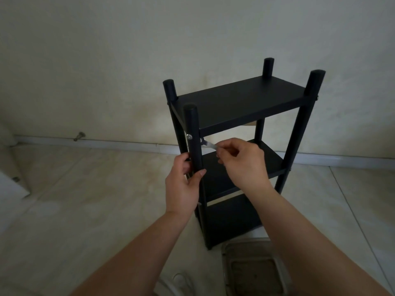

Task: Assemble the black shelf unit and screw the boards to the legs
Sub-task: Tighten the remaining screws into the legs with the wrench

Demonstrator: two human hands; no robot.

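On a pale floor by the wall, my left hand grips the black shelf unit's near leg; my right hand pinches a small metal tool beside it.

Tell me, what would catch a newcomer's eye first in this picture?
The black shelf unit standing upright on the pale floor against the wall draws the eye, three boards between four round legs. In front of it the left hand grips the near left leg, while the right hand pinches a small silver tool beside a shiny screw just under the top board.
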